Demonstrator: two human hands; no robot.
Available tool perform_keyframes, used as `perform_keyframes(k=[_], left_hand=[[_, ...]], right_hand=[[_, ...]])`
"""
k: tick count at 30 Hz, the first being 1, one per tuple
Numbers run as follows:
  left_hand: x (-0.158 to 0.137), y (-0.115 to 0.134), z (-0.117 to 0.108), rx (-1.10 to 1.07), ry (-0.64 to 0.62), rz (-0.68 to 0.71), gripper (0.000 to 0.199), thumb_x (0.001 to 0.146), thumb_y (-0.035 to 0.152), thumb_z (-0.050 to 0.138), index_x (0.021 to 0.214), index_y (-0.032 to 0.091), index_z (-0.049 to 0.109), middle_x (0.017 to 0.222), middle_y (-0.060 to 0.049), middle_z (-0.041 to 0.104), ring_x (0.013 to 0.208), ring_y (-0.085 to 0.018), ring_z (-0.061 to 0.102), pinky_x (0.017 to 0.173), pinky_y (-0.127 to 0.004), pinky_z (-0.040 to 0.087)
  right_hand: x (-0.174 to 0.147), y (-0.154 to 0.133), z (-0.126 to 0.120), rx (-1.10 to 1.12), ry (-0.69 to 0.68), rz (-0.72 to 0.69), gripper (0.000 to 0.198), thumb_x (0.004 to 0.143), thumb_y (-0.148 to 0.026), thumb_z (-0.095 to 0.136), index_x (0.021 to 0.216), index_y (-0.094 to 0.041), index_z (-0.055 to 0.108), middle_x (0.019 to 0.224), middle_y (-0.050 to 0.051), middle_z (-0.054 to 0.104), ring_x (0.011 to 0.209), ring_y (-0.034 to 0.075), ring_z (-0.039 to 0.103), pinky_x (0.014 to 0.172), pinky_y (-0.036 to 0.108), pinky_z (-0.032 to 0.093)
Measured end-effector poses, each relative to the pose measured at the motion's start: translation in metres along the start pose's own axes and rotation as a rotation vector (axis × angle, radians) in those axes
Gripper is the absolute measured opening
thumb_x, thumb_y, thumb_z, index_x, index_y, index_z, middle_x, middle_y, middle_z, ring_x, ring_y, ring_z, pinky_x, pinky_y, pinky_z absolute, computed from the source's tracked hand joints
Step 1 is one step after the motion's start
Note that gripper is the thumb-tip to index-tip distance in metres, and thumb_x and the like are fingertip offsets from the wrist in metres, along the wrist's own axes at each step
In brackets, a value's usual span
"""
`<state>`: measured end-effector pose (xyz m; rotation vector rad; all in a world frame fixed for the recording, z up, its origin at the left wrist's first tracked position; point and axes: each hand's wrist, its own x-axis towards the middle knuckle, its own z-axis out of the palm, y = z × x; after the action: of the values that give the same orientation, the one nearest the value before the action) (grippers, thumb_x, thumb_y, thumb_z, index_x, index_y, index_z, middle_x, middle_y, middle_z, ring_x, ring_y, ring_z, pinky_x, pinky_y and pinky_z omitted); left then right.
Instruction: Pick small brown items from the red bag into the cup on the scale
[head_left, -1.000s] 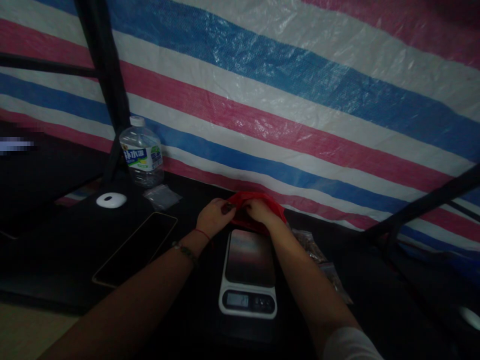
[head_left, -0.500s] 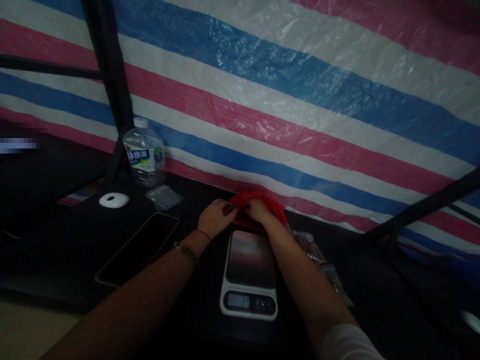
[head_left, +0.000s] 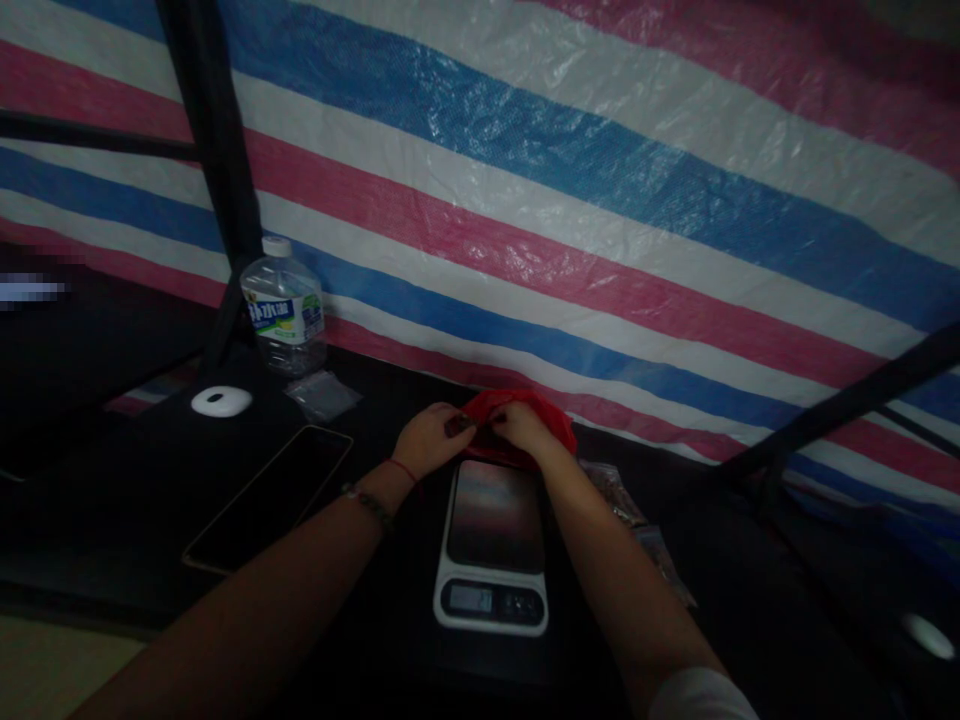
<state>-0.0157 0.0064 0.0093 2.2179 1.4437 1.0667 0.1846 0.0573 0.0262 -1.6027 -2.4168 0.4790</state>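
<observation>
Along the back, a striped plastic sheet fills most of what I see, red, white and blue, and below it runs the black table. Between my forearms, the white scale, lit display towards me, digits too dim to read. Over to the left, the phone lies flat, dark screen up, and beyond it stands the clear bottle.

Now the red bag: it sits just past the scale, against the foot of the sheet, mouth open between my two hands. Thin, soft plastic, I'd judge; light, slippery, quick to fold in on itself, so the rim is the place to hold it, thumb inside or out, no hard tugging or it may tear.

My left hand is at the bag's left edge, thumb and forefinger curled towards each other around something dark; whether they pinch it, I can't tell. My right hand dips into the mouth, fingers bent down, tips lost in shadow, so no telling what they grip.

Smaller stuff: two filled packets beside my right forearm, a little clear bag by the bottle, a white oval gadget near the phone.
</observation>
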Motion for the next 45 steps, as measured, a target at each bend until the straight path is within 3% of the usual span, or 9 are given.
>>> perform_keyframes(k=[3,9,25,31,41,45], left_hand=[[0.000,0.001,-0.001,-0.007,-0.005,-0.002,0.030,0.082,0.045,0.052,0.089,0.020,0.068,0.093,-0.005,0.067,0.088,-0.019,0.062,0.080,-0.029,0.047],[0.000,0.002,-0.002,0.003,-0.016,-0.002,0.029,0.082,0.044,0.052,0.088,0.020,0.068,0.091,-0.006,0.067,0.087,-0.019,0.062,0.079,-0.029,0.047],[0.000,0.001,-0.003,-0.005,-0.023,-0.018,0.030,0.081,0.043,0.053,0.091,0.020,0.069,0.096,-0.007,0.068,0.092,-0.021,0.062,0.084,-0.031,0.047],[0.000,-0.001,-0.001,-0.003,-0.009,-0.010,0.031,0.082,0.046,0.051,0.088,0.021,0.068,0.091,-0.005,0.067,0.086,-0.020,0.062,0.076,-0.030,0.048],[0.000,-0.003,0.001,-0.010,-0.013,-0.011,0.029,0.081,0.045,0.052,0.089,0.021,0.068,0.095,-0.006,0.067,0.090,-0.021,0.062,0.079,-0.030,0.047],[0.000,-0.002,0.000,0.002,-0.025,-0.018,0.029,0.081,0.044,0.053,0.088,0.021,0.068,0.094,-0.006,0.067,0.090,-0.021,0.062,0.078,-0.029,0.046]], right_hand=[[-0.002,0.001,-0.001,0.009,0.024,-0.002,0.024,0.075,-0.006,0.053,0.084,-0.015,0.073,0.080,0.004,0.072,0.068,0.014,0.063,0.065,0.021,0.046],[0.004,0.003,0.004,0.083,-0.027,0.023,0.030,0.075,-0.006,0.057,0.098,-0.019,0.072,0.096,0.004,0.073,0.083,0.015,0.066,0.077,0.023,0.048],[0.008,-0.011,0.005,-0.029,0.003,0.051,0.031,0.076,-0.005,0.058,0.103,-0.017,0.070,0.106,0.009,0.070,0.096,0.020,0.064,0.088,0.026,0.047],[0.008,-0.009,0.005,0.003,0.013,0.058,0.035,0.074,-0.001,0.057,0.103,-0.017,0.070,0.102,0.008,0.071,0.092,0.018,0.064,0.084,0.025,0.048],[-0.002,0.006,-0.001,0.106,0.032,0.042,0.026,0.068,-0.001,0.055,0.084,-0.016,0.071,0.087,0.004,0.072,0.076,0.014,0.064,0.071,0.021,0.047],[-0.014,0.000,-0.011,0.226,0.064,0.001,0.023,0.069,-0.005,0.054,0.081,-0.015,0.070,0.082,0.003,0.071,0.072,0.013,0.062,0.068,0.021,0.046]])
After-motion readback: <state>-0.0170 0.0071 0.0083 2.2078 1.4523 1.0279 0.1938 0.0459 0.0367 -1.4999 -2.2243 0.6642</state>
